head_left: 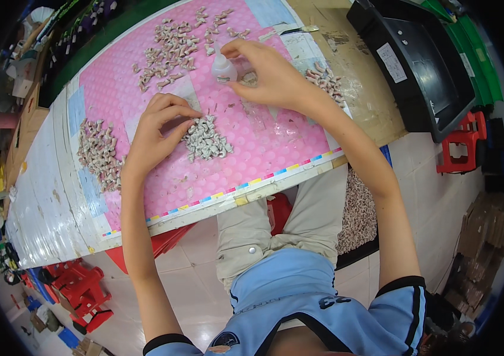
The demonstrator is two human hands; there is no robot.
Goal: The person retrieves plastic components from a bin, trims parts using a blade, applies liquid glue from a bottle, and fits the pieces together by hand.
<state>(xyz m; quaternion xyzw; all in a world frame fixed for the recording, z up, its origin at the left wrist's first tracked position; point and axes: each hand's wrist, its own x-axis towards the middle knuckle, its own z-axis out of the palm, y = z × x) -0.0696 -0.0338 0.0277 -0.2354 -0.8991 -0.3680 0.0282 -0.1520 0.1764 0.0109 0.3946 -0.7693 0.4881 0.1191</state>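
The person's right hand (269,74) is clamped, thumb against fingers, on a small translucent squeeze bottle (224,71) with a narrow nozzle, held just above the pink dotted sheet (252,145) that covers the worktable. The left hand (160,127) bends over the upper-left edge of a heap of small grey-white pieces (209,142), thumb and forefinger drawn near each other; whether a piece is pinched between them cannot be told. To handle this well, the bottle would best be gripped lightly, since a hard squeeze could force out its contents, and its nozzle pointed clear of the loose pieces until needed. The left fingertips should lift one piece at a time from the heap's edge, without dragging its neighbours along. Around the hands, brownish pieces (169,50) lie scattered across the far part of the sheet, some close by the nozzle, so a careless sweep of the bottle could knock them. Another brownish pile (99,155) lies beside the left forearm, and a smaller cluster (326,84) beside the right one; both leave limited room for the arms. Farther right stands a black plastic crate (409,101), with a red stool (462,142) below it.
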